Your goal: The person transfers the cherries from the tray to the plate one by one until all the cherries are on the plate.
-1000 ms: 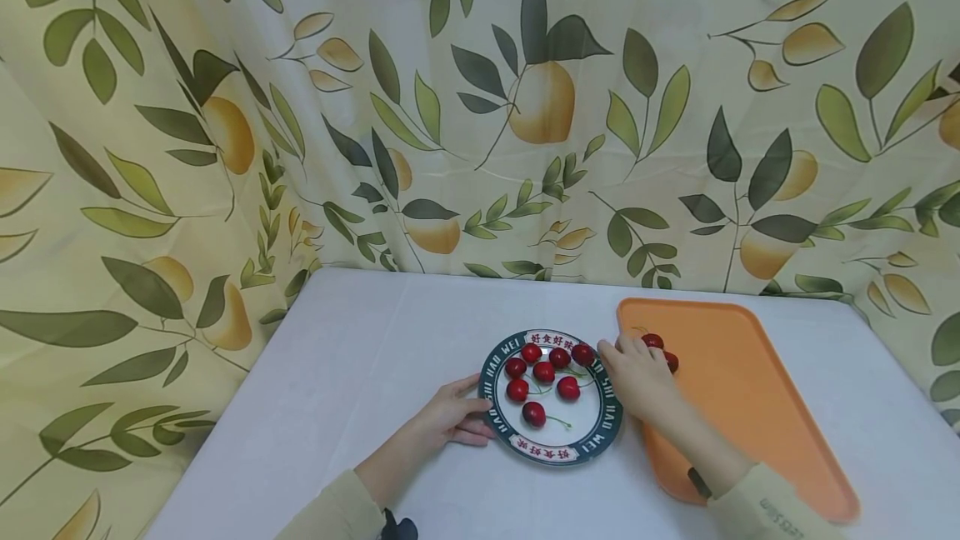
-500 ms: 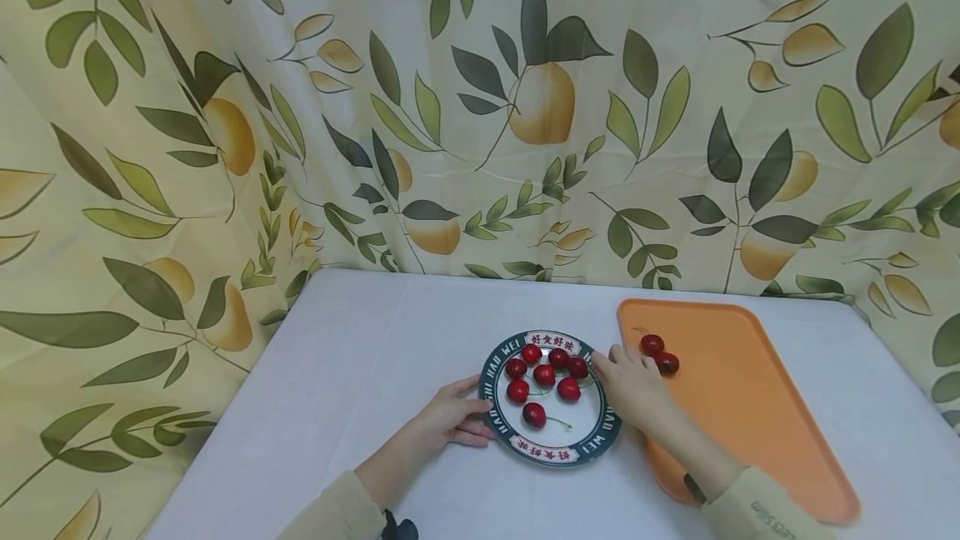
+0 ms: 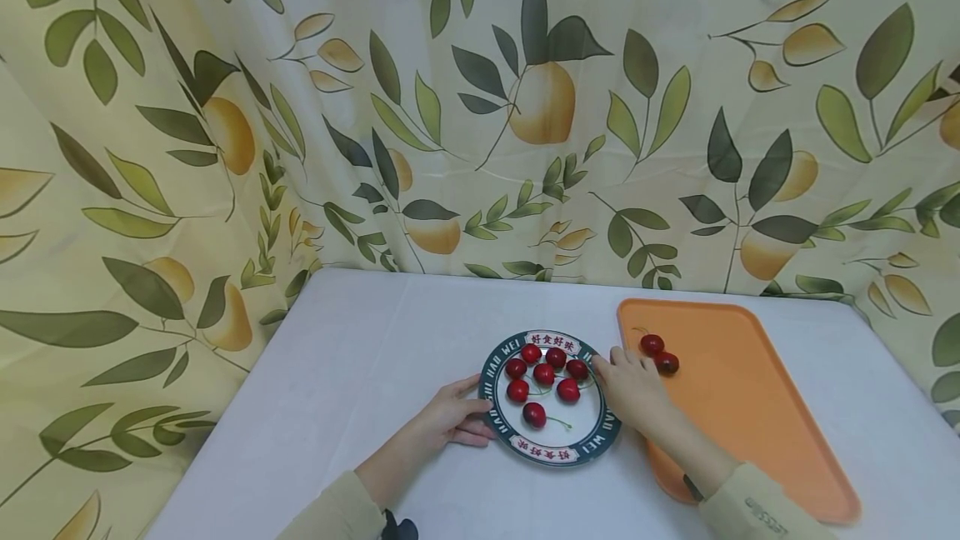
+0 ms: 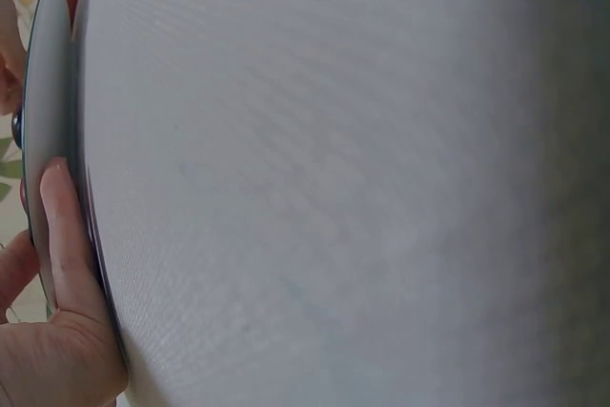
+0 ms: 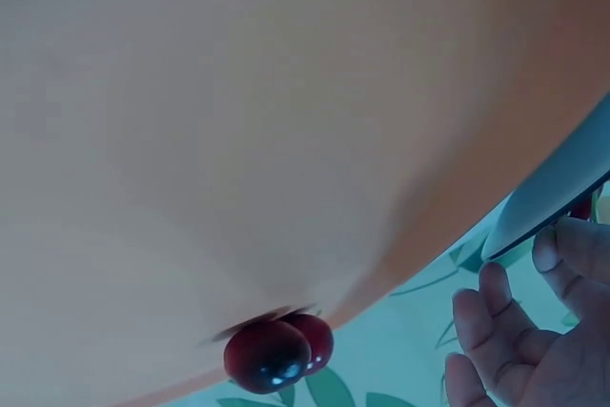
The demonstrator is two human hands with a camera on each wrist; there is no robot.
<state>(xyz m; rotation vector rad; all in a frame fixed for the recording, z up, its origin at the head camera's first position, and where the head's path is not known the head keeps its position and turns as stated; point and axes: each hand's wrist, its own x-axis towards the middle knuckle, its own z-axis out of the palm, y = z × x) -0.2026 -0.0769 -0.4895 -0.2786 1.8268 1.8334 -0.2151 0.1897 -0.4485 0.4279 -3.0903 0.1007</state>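
Observation:
A round plate [image 3: 555, 438] with a dark green lettered rim carries several red cherries [image 3: 543, 374], some with green stems. My left hand [image 3: 452, 417] grips the plate's left edge, fingers under it and thumb at the rim. In the left wrist view, a finger of that left hand [image 4: 67, 235] lies along the plate's pale underside [image 4: 50, 92]. My right hand [image 3: 633, 387] is at the plate's right rim, beside a dark cherry [image 3: 577, 369]. In the right wrist view, the fingers of this right hand [image 5: 534, 331] are loosely bent, with no cherry seen between them.
An orange tray [image 3: 738, 415] lies right of the plate, under my right forearm. Two cherries [image 3: 659, 355] sit near its far left corner. White cloth [image 3: 390, 340] covers the table, and a leaf-and-fruit patterned curtain [image 3: 495, 182] hangs behind and at the left.
The cherry by my right hand has shifted slightly inward on the plate, and its neighbour a little left. My right hand has moved slightly left and down. The left hand stays put.

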